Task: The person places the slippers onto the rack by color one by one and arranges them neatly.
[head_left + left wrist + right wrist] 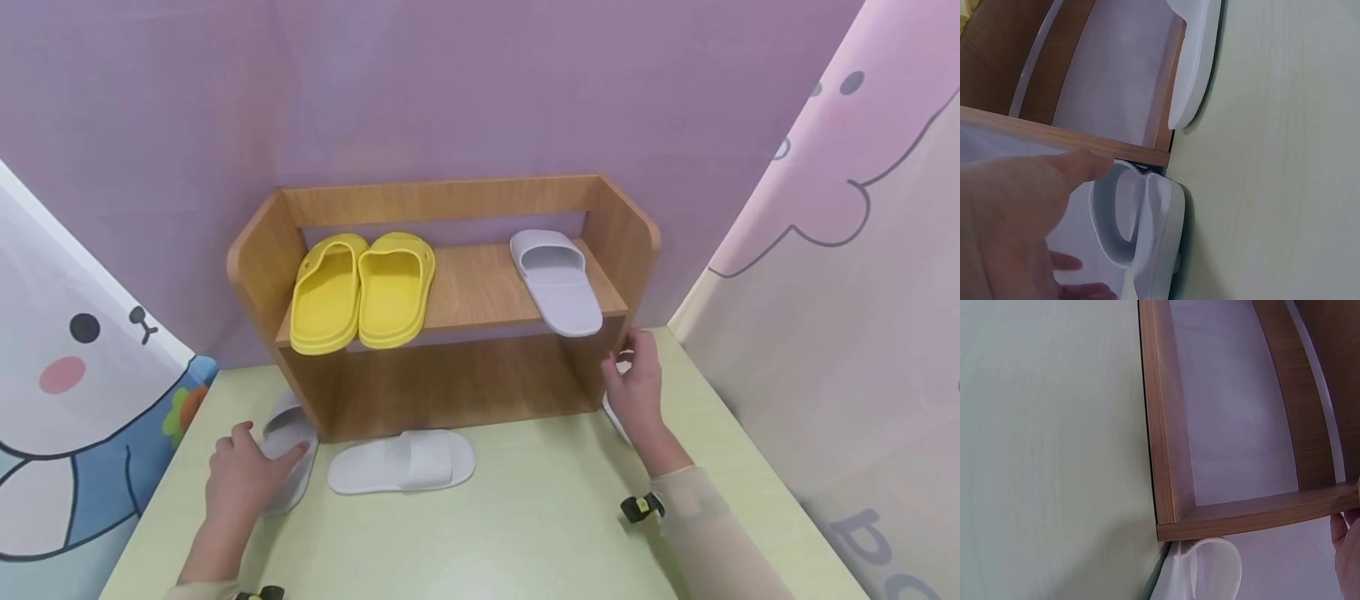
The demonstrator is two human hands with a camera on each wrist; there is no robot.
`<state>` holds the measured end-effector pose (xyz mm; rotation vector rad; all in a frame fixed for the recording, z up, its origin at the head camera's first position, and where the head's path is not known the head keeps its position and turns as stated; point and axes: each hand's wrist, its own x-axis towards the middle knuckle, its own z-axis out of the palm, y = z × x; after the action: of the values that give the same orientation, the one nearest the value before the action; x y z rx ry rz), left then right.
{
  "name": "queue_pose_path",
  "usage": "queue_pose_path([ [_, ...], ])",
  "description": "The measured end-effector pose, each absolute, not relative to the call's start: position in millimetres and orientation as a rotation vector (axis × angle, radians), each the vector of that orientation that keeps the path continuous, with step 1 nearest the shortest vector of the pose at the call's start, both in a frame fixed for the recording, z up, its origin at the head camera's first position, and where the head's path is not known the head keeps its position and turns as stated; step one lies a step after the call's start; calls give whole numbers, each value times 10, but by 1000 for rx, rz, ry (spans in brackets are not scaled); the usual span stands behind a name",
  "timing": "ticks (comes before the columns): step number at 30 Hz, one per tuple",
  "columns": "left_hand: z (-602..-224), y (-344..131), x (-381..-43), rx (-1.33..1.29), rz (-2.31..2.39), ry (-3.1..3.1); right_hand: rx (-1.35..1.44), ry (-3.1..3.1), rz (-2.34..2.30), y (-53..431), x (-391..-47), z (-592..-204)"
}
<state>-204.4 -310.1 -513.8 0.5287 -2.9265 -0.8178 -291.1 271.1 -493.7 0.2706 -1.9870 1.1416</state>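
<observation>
My left hand (pixel 243 475) hovers with fingers spread over a pale grey slipper (pixel 294 437) beside the wooden shoe rack's left end. In the left wrist view the thumb overlaps the rack's edge near the slipper's strap (pixel 1113 240), and the other fingers hang apart from it. At the rack's right end my right hand (pixel 639 387) has its fingers loosely bent close to the side panel (pixel 626 250). Below it lies a white slipper (pixel 613 417), partly hidden by rack and hand. The right wrist view puts the fingers (pixel 1340 531) by the panel, away from that slipper (pixel 1225 575).
On the rack's upper shelf (pixel 476 287) stand two yellow clogs (pixel 326 292) at left and one grey slipper (pixel 558 283) at right. Another white slipper (pixel 401 461) lies sideways on the table (pixel 480 542) before the rack. Printed curtains (pixel 480 92) surround the table.
</observation>
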Motion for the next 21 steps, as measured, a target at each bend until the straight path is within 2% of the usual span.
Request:
queue_pose_path([
  [12, -5268, -3075, -1981, 532, -780, -3134, 301, -1974, 1127, 2729, -2945, -4974],
  [21, -5391, -3210, -2039, 403, -689, -3215, 287, -1995, 1124, 2718, -2930, -4954],
])
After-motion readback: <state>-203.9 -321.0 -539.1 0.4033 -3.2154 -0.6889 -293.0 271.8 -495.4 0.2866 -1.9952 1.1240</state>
